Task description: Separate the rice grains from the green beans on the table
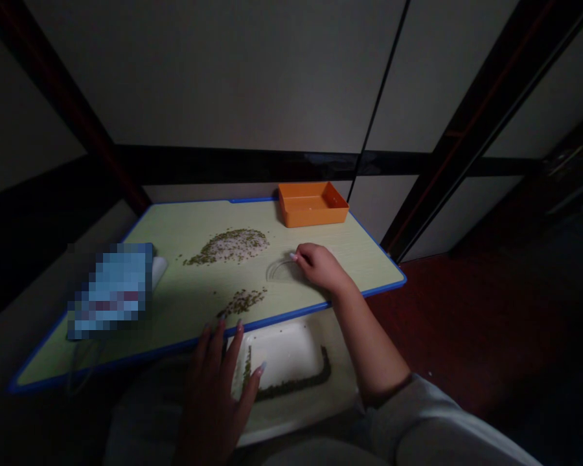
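My right hand pinches a clear half-round plastic piece that looks like a protractor, low over the pale yellow tabletop. To its left lies a pile of small green and whitish grains. Nearer the front edge is a smaller patch of mostly green grains. My left hand has its fingers spread, fingertips close to this patch and the table edge, with nothing in it. Below the edge, a white tray holds green grains along its sides and near edge.
An orange open box stands at the back right of the table. At the left lies a light blue, pixelated object with a white part beside it. A blue rim edges the table. Cabinet panels rise behind.
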### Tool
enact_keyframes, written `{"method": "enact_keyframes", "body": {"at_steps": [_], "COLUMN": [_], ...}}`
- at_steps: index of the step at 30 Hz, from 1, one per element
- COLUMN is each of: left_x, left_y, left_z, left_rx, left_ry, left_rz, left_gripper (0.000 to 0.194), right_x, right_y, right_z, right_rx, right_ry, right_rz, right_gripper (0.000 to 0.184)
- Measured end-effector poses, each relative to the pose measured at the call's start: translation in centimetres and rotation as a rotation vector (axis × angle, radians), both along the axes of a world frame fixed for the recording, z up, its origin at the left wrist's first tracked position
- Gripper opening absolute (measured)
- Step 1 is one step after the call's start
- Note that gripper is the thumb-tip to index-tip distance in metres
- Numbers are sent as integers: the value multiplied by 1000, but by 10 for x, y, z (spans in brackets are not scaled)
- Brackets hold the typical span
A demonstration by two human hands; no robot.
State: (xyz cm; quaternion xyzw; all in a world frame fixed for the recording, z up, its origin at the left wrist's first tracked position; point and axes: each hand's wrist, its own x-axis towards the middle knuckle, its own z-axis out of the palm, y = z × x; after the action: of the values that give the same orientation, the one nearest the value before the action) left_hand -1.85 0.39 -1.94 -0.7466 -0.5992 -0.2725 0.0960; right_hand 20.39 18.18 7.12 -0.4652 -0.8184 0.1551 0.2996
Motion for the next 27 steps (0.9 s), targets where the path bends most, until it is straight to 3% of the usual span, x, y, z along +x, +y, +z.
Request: {"method": "enact_keyframes", "body": {"at_steps": [6, 13, 27], "left_x": [-1, 1, 0], "left_y": [-1, 0, -1], "left_z": [0, 2, 0], "left_rx": [-5, 0, 0], "left_ry": [-4, -22, -32], "left_rz": [-4, 2, -2], "left_gripper": [76, 75, 76], "right_x": [-3, -12, -11], "right_y": [-1, -8, -7], "right_z": [0, 2, -1], "right_rx": [11, 22, -19], "right_ry": [-25, -22, 52], "right_rz": [-14, 99, 151], "right_gripper": [24, 22, 24]}}
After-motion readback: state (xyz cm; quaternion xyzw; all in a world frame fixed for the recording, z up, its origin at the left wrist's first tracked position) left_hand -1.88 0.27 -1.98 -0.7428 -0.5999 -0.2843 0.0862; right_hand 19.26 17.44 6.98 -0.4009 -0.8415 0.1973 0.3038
